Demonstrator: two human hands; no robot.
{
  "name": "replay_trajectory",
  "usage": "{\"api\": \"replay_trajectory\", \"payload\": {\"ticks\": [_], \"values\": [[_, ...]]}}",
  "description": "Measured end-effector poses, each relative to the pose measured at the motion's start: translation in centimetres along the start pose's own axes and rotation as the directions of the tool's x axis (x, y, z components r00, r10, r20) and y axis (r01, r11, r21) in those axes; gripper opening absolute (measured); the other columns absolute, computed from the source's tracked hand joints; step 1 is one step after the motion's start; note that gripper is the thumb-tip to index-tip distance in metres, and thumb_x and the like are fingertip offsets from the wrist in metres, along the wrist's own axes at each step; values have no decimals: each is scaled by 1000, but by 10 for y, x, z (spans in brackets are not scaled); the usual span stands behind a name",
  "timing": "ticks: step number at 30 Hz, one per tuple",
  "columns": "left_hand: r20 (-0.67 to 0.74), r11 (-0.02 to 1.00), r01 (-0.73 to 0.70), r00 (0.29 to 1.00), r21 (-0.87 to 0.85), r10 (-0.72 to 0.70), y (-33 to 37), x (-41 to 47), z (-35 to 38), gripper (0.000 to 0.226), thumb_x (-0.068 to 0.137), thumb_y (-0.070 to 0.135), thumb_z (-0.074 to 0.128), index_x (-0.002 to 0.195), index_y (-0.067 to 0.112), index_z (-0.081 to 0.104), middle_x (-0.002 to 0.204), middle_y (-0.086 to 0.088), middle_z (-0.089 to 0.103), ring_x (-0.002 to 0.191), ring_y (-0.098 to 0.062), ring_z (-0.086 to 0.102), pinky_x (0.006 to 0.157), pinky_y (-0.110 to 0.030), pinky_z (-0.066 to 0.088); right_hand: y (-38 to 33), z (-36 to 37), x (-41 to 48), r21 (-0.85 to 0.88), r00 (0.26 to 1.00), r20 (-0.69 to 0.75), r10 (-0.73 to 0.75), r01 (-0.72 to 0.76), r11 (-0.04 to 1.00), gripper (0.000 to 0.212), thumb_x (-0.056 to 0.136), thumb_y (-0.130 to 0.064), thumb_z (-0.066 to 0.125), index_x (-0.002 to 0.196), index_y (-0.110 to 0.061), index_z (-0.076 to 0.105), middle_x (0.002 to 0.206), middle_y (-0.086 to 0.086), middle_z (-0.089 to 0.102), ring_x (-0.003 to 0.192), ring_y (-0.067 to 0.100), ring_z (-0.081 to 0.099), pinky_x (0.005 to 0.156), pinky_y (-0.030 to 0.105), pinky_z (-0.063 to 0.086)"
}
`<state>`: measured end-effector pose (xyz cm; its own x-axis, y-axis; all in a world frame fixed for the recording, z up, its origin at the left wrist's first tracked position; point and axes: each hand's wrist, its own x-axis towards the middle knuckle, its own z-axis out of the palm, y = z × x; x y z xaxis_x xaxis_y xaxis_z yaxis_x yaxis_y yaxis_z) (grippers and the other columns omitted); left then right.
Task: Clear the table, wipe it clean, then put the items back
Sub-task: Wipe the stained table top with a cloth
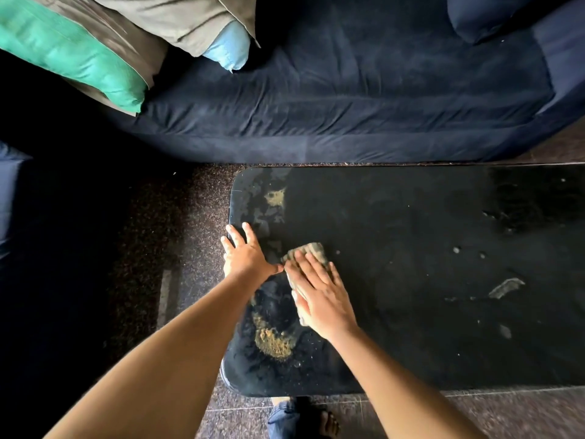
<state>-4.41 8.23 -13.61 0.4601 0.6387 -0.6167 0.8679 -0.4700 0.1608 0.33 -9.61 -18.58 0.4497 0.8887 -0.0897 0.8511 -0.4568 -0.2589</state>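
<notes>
step: wiping stage, i judge | right hand [319,299] flat, fingers straight, pressing cloth [308,251] onto table [411,217] near its left end | left hand [245,255] spread, bracing the edge | next: drag cloth through tan grit [273,342]

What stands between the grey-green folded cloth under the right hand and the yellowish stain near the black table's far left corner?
Nothing visible. The grey-green folded cloth under the right hand has only bare black table up to the yellowish stain. The left hand rests aside, at the left edge.
</notes>
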Motion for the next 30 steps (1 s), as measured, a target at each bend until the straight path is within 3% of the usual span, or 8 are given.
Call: {"api": "replay_trajectory", "payload": {"ticks": [2, 4, 8, 10, 17, 23, 26, 30], "values": [[13, 1000, 1, 1000, 5, -1, -2, 2, 0, 123, 74, 51, 73, 149, 11, -16, 154, -20, -20, 144, -40, -9, 115, -47, 18, 32, -1, -20, -76, 959, 96, -266, 274, 959, 64, 88, -38, 38, 150, -31, 22, 158, -9, 17, 145, 12, 16, 114, 45, 22], [22, 1000, 15, 1000, 11, -15, -1, 1, -1, 124, 74, 52, 73, 149, 12, -17, 154, -20, -21, 144, -39, -10, 115, -46, 16, 58, -7, -25, -134, 944, 131, -304, 321, 938, 66, 87, -37, 37, 150, -34, 19, 158, -12, 13, 145, 10, 14, 112, 43, 20], [13, 1000, 22, 1000, -4, -22, 2, 4, 2, 124, 74, 50, 74, 148, 12, -18, 154, -20, -22, 144, -37, -13, 116, -46, 13, 21, -6, -9, 18, 981, -12, 192, -192, 981, 62, 85, -35, 36, 147, -31, 31, 155, -8, 26, 142, 13, 26, 112, 48, 29], [8, 999, 33, 999, -4, -33, 1, 3, 3, 124, 74, 50, 74, 148, 12, -18, 154, -20, -22, 144, -37, -14, 116, -46, 12, -12, 0, -13, 93, 958, -50, 283, -278, 956, 60, 86, -36, 36, 145, -27, 36, 154, -4, 31, 141, 16, 27, 110, 49, 28], [12, 1000, 24, 1000, 3, -24, 0, 3, 3, 124, 74, 50, 74, 149, 11, -17, 154, -21, -21, 144, -38, -12, 116, -47, 13, 34, 2, -65, -97, 935, 111, -337, 348, 933, 65, 86, -37, 44, 148, -34, 26, 156, -11, 21, 143, 9, 19, 110, 43, 22], [4, 999, 40, 999, 7, -40, 3, 4, 3, 123, 74, 48, 74, 149, 11, -16, 154, -20, -21, 144, -38, -12, 116, -47, 14, -31, 6, -44, 88, 957, -19, 290, -287, 954, 62, 85, -36, 39, 147, -27, 34, 155, -4, 28, 141, 16, 28, 110, 48, 29], [-2, 999, 35, 999, 14, -35, 2, 4, 3, 123, 74, 50, 74, 149, 11, -16, 154, -21, -20, 144, -38, -11, 116, -47, 14, -32, 10, -68, 55, 999, 30, 18, -19, 998, 64, 85, -35, 43, 148, -29, 30, 156, -6, 23, 143, 14, 24, 112, 47, 30], [0, 999, 27, 1000, 16, -27, 2, 2, 3, 123, 74, 50, 74, 149, 10, -15, 154, -21, -20, 144, -39, -10, 116, -47, 13, 18, 5, -96, -72, 907, 143, -397, 409, 910, 71, 85, -37, 49, 149, -33, 20, 157, -10, 19, 144, 10, 19, 113, 43, 19]]}}
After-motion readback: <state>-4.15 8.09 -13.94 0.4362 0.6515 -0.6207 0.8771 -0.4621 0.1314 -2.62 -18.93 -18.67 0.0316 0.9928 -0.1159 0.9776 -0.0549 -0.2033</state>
